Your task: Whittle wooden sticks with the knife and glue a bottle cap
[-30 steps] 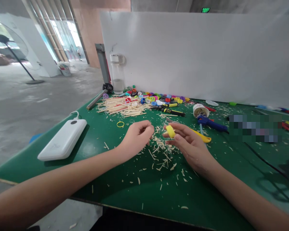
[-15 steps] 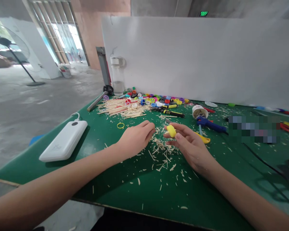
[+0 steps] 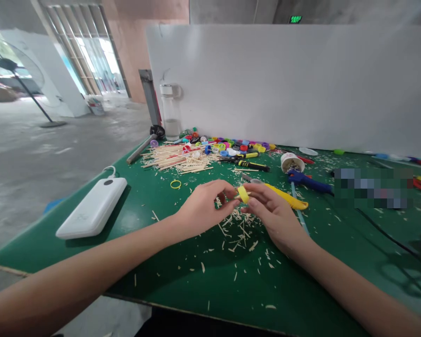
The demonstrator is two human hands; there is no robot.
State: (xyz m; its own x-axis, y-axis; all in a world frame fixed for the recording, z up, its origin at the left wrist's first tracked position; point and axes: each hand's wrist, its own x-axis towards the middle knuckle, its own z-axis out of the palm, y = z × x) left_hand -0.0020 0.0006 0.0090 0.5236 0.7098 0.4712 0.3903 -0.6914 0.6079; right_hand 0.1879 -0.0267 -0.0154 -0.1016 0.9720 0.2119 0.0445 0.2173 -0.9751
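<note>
A small yellow cap [image 3: 243, 194] is between my two hands above a scatter of wood shavings [image 3: 243, 229]. My right hand [image 3: 273, 210] grips the cap from the right with thumb and fingers. From the left, my left hand [image 3: 210, 203] reaches the cap with thumb and index finger pinched on a small pale wooden piece at its side, mostly hidden by the fingertips. A yellow-handled cutter [image 3: 289, 197] lies behind my right hand. Left of the hands lies a thin yellow ring [image 3: 176, 184].
A white power bank [image 3: 93, 206] lies at the left. Behind are wooden sticks [image 3: 171, 157], coloured caps, yellow-black pliers [image 3: 252, 165], a glass bottle [image 3: 170, 112] and a blue glue gun [image 3: 308, 181] beside a white cup [image 3: 292, 163].
My left hand has moved right and now meets the yellow cap. My right hand has shifted slightly left with the cap, which has turned, and more of the yellow cutter shows.
</note>
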